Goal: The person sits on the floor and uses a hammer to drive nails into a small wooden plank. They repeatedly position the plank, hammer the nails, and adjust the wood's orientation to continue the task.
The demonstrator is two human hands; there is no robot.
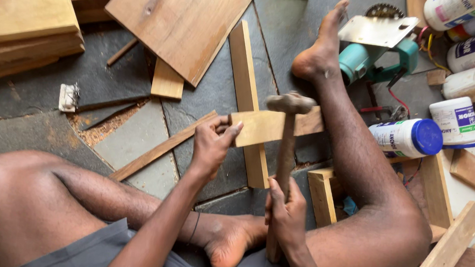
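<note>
far left: a stack of thick planks (25,26) sits on the stone floor (31,130), well apart from the hands

a bit right: small white brush-like thing (68,97) lying beside a patch of sawdust (107,125)

top middle: big flat wooden board (181,21) on the floor, with a short offcut (167,81) poking out from under its lower edge

middle: thin strip (161,147) running diagonally toward the left hand, plus a long upright batten (248,103) on the floor

left hand (211,145): grip clenched on the end of a small wooden block (274,126), thumb on top, holding it flat across the batten, just in front of the shin

right hand (285,212): grip wrapped tight around the wooden handle of a hammer (286,148), head raised right above the block, looks like it's touching or just about

right of that: the person's right leg stretched out, foot (321,50) beside a teal power saw (374,51)

far right: white plastic tubs, one blue-lidded tub (407,137) on its side, with wood scraps (447,248) piled below
</note>
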